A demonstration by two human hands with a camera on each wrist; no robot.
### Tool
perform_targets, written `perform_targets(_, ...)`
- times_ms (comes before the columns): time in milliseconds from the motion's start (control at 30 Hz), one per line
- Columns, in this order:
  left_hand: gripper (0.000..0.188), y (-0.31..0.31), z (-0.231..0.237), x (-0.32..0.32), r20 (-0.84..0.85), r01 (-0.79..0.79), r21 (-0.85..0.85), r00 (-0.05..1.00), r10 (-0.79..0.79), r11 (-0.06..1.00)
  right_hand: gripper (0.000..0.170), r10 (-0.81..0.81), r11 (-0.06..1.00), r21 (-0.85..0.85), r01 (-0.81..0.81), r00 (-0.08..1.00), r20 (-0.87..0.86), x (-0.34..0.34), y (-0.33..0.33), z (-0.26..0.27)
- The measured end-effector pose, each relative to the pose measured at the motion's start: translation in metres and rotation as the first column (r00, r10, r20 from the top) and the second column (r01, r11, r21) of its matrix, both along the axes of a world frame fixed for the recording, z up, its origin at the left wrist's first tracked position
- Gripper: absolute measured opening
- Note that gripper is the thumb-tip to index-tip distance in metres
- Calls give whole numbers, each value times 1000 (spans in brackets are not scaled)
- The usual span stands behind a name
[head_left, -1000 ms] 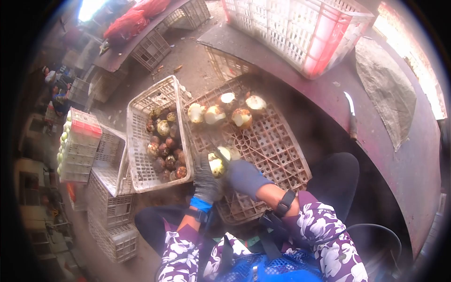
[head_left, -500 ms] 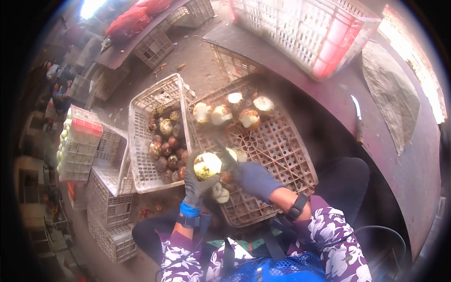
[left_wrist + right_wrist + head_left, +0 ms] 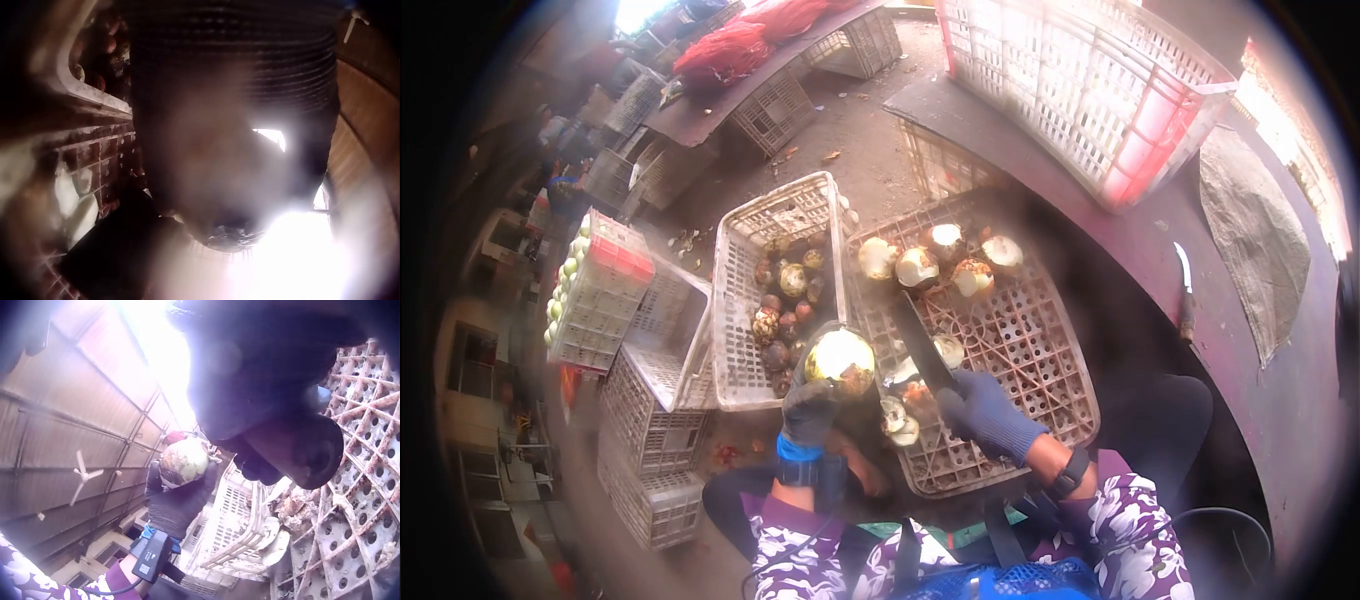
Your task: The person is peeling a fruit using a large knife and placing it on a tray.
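Observation:
My left hand (image 3: 808,412), in a dark grey glove, grips a round, partly peeled vegetable (image 3: 840,360) from below. Its pale flesh faces up, with brownish skin on the lower side; the right wrist view shows the same vegetable (image 3: 185,461) resting in the curled fingers. My gloved right hand (image 3: 995,415) holds a knife (image 3: 925,345) with a broad dark blade pointing forward, apart from the vegetable. Beneath the blade lie pale cut slices (image 3: 900,420) on an upturned lattice crate (image 3: 1020,390). Several trimmed vegetables (image 3: 917,268) stand along that crate's far side.
A pale crate (image 3: 735,330) of unpeeled reddish-brown vegetables (image 3: 775,355) stands at the left. Stacked crates (image 3: 655,430) are farther left. On the low table (image 3: 1100,235) at the right are a second knife (image 3: 1185,290), a cloth (image 3: 1250,240) and a large crate (image 3: 1040,90).
The knife was close against the vegetable and is now drawn away to the right. My left hand has turned the vegetable so that its bright peeled side faces up. The head view has shifted.

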State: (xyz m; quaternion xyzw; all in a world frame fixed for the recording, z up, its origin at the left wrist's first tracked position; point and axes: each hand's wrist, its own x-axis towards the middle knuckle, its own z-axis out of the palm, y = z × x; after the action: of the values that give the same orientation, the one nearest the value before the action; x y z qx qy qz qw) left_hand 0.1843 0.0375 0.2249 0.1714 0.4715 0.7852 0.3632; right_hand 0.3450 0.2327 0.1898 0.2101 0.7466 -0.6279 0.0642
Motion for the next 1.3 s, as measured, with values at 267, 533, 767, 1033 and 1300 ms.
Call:
perform_targets(267, 80, -7, 1, -1, 51, -55, 20, 997, 54, 998, 24, 50, 964, -242, -107, 973, -227, 20, -3, 64)
perform_targets(533, 73, -14, -21, 2, 220, -35, 23, 975, 30, 999, 19, 143, 866, -482, -133, 990, -15, 19, 6, 69)
perform_targets(767, 62, 24, -40, 29, 523, -184, 244, 852, 31, 952, 19, -104, 813, -575, 91, 995, 10, 16, -16, 53)
perform_targets(1033, 60, 47, -44, 40, 616, -266, 225, 784, 74, 937, 22, -244, 765, -615, 192, 970, -1, 26, -27, 43)
perform_targets(1300, 42, 36, -61, -27, 116, -331, -160, 929, 351, 930, 19, -549, 593, -693, 411, 835, 26, 47, 5, 32)
